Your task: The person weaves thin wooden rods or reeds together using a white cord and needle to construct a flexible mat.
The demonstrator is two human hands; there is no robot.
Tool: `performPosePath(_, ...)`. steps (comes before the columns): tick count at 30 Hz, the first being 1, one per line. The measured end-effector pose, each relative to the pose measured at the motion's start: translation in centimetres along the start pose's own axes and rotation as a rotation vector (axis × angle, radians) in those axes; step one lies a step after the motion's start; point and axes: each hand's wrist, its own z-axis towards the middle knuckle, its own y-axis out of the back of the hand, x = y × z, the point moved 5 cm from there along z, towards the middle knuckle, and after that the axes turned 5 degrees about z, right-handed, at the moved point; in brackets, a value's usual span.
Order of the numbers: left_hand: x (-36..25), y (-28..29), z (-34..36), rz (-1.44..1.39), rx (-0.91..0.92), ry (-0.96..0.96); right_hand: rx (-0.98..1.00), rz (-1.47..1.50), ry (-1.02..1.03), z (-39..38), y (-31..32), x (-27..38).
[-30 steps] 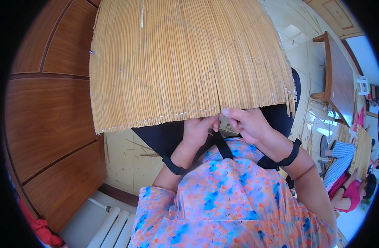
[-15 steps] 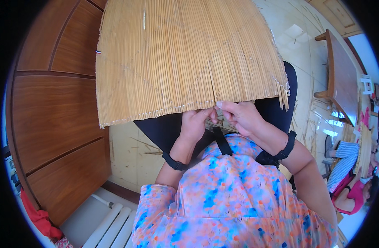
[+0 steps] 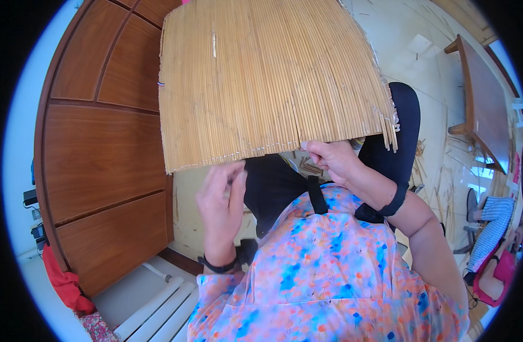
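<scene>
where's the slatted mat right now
In the head view, the slatted mat sits upper middle, right of the brown wooden panels, with the right hand at its lower edge.

Before us, the tan mat of thin straight stalks (image 3: 244, 102) spreads over our black-clad legs (image 3: 273, 188). Our bare right hand (image 3: 332, 157) is at its near edge; our bare left hand (image 3: 220, 199) is near that edge, further left. Left of the mat stands the brown panelled wooden cabinet (image 3: 104, 154); well to the right, the brown wooden table (image 3: 486, 97).
</scene>
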Motion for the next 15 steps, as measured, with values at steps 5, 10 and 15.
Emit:
performPosePath(5,-3.0,-5.4,5.4,0.081,0.074,-0.409,-0.021,0.009,0.046,0.0,-0.5,-0.1)
performPosePath(10,-3.5,-8.0,6.6,0.129,0.185,-0.601,-0.023,0.039,0.107,0.3,0.0,-0.2)
performPosePath(15,-4.1,-8.6,6.8,0.177,0.187,-0.644,-0.007,-0.004,0.133,-0.4,-0.5,0.7)
